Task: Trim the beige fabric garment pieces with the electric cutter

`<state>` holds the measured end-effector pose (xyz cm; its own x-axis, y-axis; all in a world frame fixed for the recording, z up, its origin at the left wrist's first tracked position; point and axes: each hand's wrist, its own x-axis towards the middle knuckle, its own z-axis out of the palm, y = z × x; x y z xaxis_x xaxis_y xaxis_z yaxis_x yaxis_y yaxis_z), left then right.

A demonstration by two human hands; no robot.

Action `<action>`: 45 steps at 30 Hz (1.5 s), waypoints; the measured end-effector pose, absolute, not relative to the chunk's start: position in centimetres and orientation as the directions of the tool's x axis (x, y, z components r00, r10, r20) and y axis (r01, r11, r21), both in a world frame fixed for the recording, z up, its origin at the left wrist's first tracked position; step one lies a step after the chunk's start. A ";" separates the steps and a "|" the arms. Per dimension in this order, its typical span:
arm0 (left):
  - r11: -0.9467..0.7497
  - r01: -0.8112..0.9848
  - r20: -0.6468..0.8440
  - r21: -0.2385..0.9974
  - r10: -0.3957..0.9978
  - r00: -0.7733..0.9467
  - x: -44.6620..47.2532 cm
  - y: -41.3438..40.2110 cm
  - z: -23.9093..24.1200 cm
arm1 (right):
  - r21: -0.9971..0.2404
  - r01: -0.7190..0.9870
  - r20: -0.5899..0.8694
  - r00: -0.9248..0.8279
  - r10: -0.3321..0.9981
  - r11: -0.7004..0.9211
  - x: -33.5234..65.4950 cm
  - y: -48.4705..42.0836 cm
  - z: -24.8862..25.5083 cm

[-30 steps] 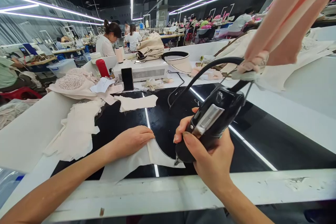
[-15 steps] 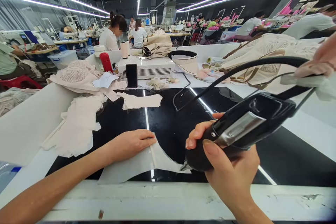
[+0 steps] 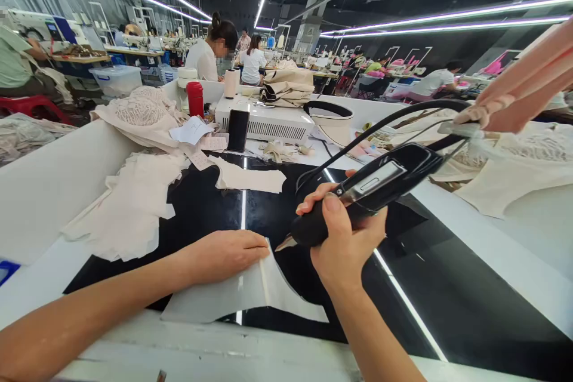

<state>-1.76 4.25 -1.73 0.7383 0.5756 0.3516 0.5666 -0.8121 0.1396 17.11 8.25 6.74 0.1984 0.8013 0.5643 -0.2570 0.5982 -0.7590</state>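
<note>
Both hands busy — left hand [image 3: 224, 256] flat on the fabric piece [image 3: 255, 292] at the table's [image 3: 201, 209] near edge, right hand [image 3: 344, 245] fisted round the cutter [image 3: 358, 197] — a slip could nick that left hand, its tip being so close

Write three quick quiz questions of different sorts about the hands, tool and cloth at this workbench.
1. True or false: the left hand lies flat on the pale cloth piece.
2. Pick one. The right hand grips: A) scissors, B) a black corded tool, C) a pencil.
3. Fill the gap: the red bottle stands to the ___ of the phone.

Key: 1 true; 2 B; 3 left.
</note>
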 end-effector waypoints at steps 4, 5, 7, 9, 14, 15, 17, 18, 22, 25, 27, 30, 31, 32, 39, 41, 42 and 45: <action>-0.822 0.543 0.377 0.172 0.564 0.734 -1.6 4.3 -1.9 | -0.757 -0.263 0.569 0.187 0.801 0.599 16.6 8.7 6.4; -0.820 0.542 0.379 0.181 0.567 0.731 -1.6 4.3 -1.8 | -0.757 -0.260 0.570 0.184 0.801 0.599 16.5 8.8 6.3; -0.814 0.547 0.378 0.193 0.576 0.725 -1.6 4.3 -1.7 | -0.759 -0.256 0.571 0.177 0.801 0.598 16.5 8.9 6.1; -0.813 0.550 0.370 0.193 0.579 0.726 -1.6 4.2 -1.6 | -0.761 -0.252 0.571 0.176 0.802 0.597 16.5 8.9 6.0; -0.811 0.560 0.367 0.169 0.579 0.728 -1.6 4.2 -1.4 | -0.763 -0.256 0.568 0.171 0.805 0.593 16.4 8.8 5.7; -0.809 0.564 0.367 0.163 0.581 0.727 -1.6 4.1 -1.4 | -0.764 -0.261 0.565 0.170 0.807 0.590 16.4 8.7 5.6; -0.802 0.576 0.360 0.158 0.590 0.723 -1.6 4.1 -1.3 | -0.765 -0.265 0.560 0.176 0.810 0.587 16.3 8.7 5.6; -0.798 0.580 0.357 0.162 0.595 0.720 -1.6 4.1 -1.2 | -0.766 -0.263 0.558 0.180 0.810 0.586 16.3 8.7 5.6; -0.798 0.575 0.367 0.181 0.597 0.713 -1.6 4.0 -1.2 | -0.769 -0.246 0.559 0.190 0.807 0.591 16.2 8.7 5.7; -0.795 0.578 0.367 0.185 0.602 0.710 -1.6 4.0 -1.3 | -0.777 -0.224 0.557 0.193 0.808 0.589 16.2 8.6 5.7; -0.793 0.581 0.368 0.181 0.603 0.708 -1.6 4.1 -1.4 | -0.781 -0.211 0.557 0.194 0.808 0.588 16.2 8.5 5.7; -0.800 0.575 0.370 0.173 0.593 0.715 -1.6 4.1 -1.4 | -0.781 -0.211 0.556 0.196 0.808 0.588 16.2 8.4 5.7; -0.801 0.574 0.369 0.172 0.592 0.716 -1.6 4.1 -1.4 | -0.778 -0.216 0.557 0.197 0.807 0.590 16.2 8.4 5.7; -0.802 0.572 0.370 0.172 0.591 0.717 -1.7 4.1 -1.4 | -0.775 -0.222 0.558 0.198 0.806 0.591 16.2 8.4 5.7; -0.793 0.580 0.361 0.187 0.604 0.710 -1.7 4.0 -1.2 | -0.766 -0.224 0.574 0.186 0.798 0.603 16.0 8.4 5.6; -0.794 0.580 0.358 0.185 0.604 0.712 -1.7 4.0 -1.1 | -0.763 -0.221 0.578 0.187 0.795 0.607 16.0 8.4 5.6; -0.792 0.581 0.353 0.187 0.606 0.713 -1.7 3.9 -1.0 | -0.761 -0.224 0.579 0.188 0.793 0.609 16.0 8.4 5.6; -0.788 0.585 0.336 0.191 0.613 0.716 -1.7 3.9 -0.9 | -0.762 -0.242 0.570 0.190 0.800 0.600 16.3 8.1 5.7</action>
<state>-1.75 3.94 -0.91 0.7157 0.6125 0.3355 0.5851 -0.7882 0.1908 16.27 8.12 5.68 0.1901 0.7996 0.5696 -0.2418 0.6005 -0.7622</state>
